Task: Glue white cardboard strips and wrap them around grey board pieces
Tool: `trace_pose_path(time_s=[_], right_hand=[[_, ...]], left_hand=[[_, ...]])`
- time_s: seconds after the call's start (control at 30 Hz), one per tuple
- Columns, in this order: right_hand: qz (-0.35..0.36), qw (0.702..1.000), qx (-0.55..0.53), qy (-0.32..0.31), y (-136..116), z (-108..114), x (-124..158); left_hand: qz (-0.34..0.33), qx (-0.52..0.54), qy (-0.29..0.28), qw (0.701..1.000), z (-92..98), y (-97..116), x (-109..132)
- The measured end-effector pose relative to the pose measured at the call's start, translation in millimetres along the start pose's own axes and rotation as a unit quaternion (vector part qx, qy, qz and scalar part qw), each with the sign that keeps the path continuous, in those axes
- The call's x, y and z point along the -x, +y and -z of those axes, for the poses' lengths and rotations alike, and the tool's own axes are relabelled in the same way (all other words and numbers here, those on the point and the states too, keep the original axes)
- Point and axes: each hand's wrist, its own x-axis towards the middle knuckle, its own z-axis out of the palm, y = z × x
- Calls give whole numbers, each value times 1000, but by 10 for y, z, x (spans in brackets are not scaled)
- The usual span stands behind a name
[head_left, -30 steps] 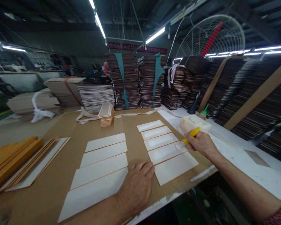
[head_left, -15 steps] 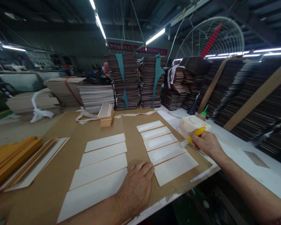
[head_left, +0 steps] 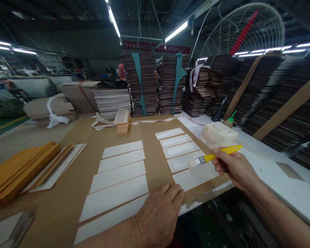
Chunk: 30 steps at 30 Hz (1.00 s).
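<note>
My right hand (head_left: pixel 231 164) is closed around the yellow handle of a paintbrush (head_left: pixel 206 158). Its pale bristles lie at the near side of a white strip (head_left: pixel 178 163) in the right column, beside the nearest strip (head_left: pixel 192 177). Wet, glossy white coating shows on several strips there, such as this one (head_left: pixel 179 148); the nearest looks plain. Lying palm down near the table's front edge, my left hand (head_left: pixel 161 210) holds nothing visible, its fingers loosely bent. It rests by the near strips of the left column (head_left: pixel 119 191), partly covering one.
A whitish plastic container (head_left: pixel 218 133) and a green-tipped bottle (head_left: pixel 231 119) stand at the right. Behind them rise strapped board stacks (head_left: pixel 144 86). A small strip stack (head_left: pixel 122 120) sits at the back, yellow-brown pieces (head_left: pixel 28 172) at the left. The brown board (head_left: pixel 69 203) covers the table.
The brush has swung lower and shifted left relative to the strips, its handle now more level. My left hand has slid nearer the table's front edge. The view has turned slightly left.
</note>
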Motion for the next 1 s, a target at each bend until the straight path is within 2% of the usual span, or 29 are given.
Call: trace_pose_path(time_s=[0.23,0.57,0.83,1.0], right_hand=[[-42,997,-21,-60,235,-200,249],[-27,993,41,-109,418,-227,225],[-20,988,142,-47,333,21,116],[-25,982,185,4,242,199,71]], left_hand=[[9,-39,11,999,-143,-5,50],[-6,-71,13,997,-204,-2,67],[-1,-69,-9,998,-195,3,44],[-1,-77,-1,997,-201,-11,48]])
